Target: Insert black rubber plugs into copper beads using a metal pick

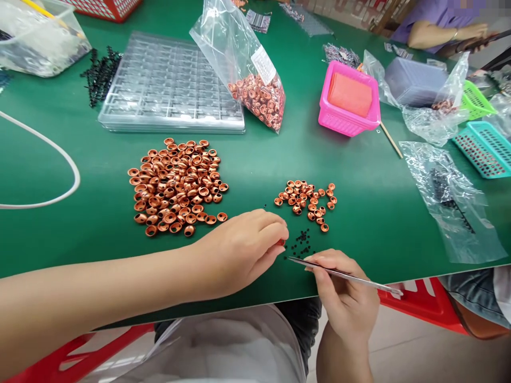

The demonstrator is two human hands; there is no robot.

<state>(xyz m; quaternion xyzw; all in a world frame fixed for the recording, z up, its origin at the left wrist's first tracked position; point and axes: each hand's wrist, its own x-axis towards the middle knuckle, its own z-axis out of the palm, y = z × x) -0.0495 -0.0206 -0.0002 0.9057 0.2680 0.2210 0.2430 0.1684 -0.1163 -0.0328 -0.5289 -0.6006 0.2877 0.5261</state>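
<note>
My left hand [251, 244] is closed, with a small copper-coloured cup-shaped piece [281, 242] pinched between thumb and fingers. In my right hand [347, 287] is a pair of metal tweezers [343, 275], its tips pointing left toward the left hand. Tiny black round pieces [304, 242] lie scattered just beyond the tweezer tips. A small group of copper pieces [299, 196] sits past them, some showing dark holes. Left of my left hand spreads a larger pile of the same copper pieces [179, 181].
Stacked clear compartment trays [159, 80] stand at the back left beside black strips [101, 74]. A plastic bag of copper pieces [255, 96] leans on them. Farther right are a pink basket [325, 119], a turquoise basket [485, 146] and a clear bag [467, 234]. Another person [435, 32] works at back right.
</note>
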